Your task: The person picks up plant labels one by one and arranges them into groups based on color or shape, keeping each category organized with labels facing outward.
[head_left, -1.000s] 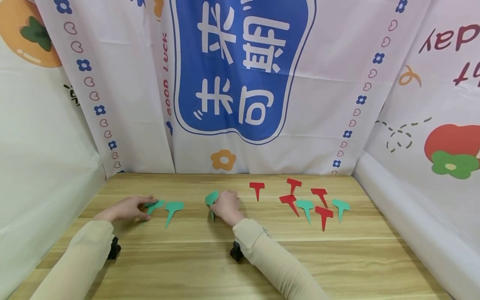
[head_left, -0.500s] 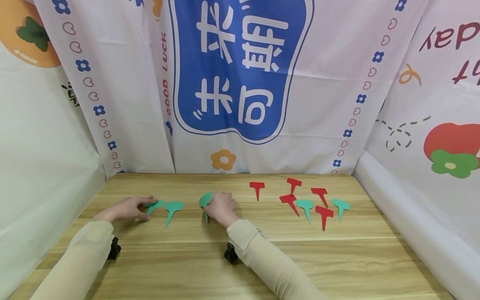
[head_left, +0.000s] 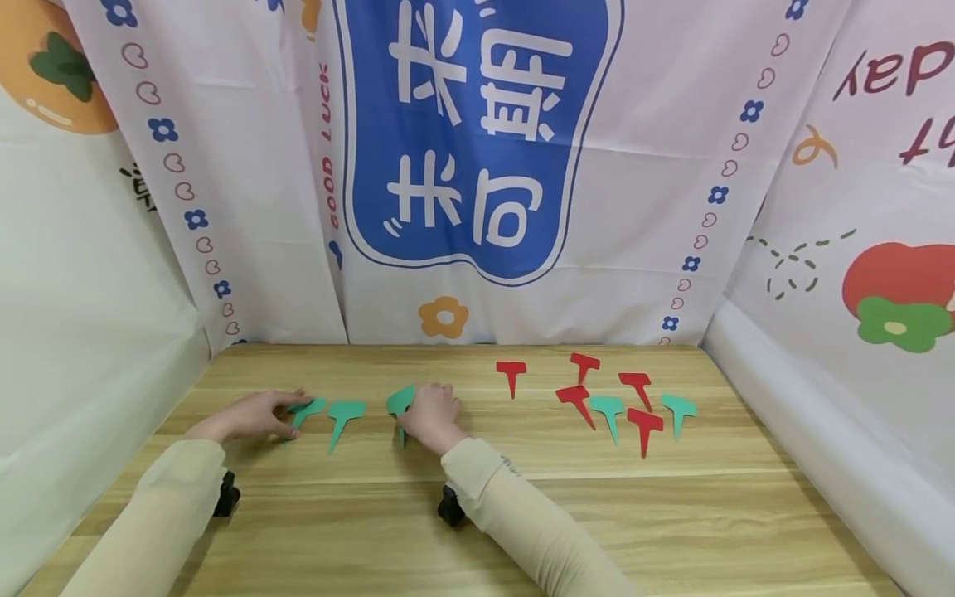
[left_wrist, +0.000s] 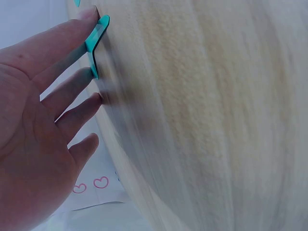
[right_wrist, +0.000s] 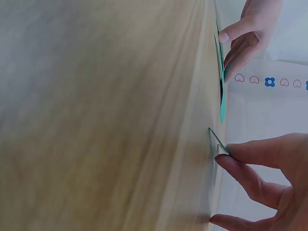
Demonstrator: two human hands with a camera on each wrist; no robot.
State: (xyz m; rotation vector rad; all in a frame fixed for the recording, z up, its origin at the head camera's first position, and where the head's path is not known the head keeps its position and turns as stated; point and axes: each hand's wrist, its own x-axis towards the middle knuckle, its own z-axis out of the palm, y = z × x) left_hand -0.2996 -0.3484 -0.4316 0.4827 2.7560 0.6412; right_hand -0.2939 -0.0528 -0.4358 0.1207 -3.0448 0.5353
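Observation:
In the head view, several green and red T-shaped plant labels lie on the wooden table. My right hand (head_left: 436,413) pinches a green plant label (head_left: 399,402) between thumb and finger; its stem points toward me. The right wrist view shows this label (right_wrist: 220,143) edge-on, tilted off the tabletop at the fingertips. At the left, my left hand (head_left: 254,414) touches another green label (head_left: 309,407) with loosely stretched fingers. That label (left_wrist: 95,41) sits by the fingertips in the left wrist view. Between the hands lies a loose green label (head_left: 346,412).
Toward the right are red labels, one (head_left: 511,372) apart from the others, and two green ones, the outer (head_left: 678,407) farthest right. The wooden table (head_left: 358,531) meets a printed cloth (head_left: 283,290) at its back edge.
My right hand has slid left across the table with the green plant label, closer to the loose green one. The left hand and the remaining labels stay where they were.

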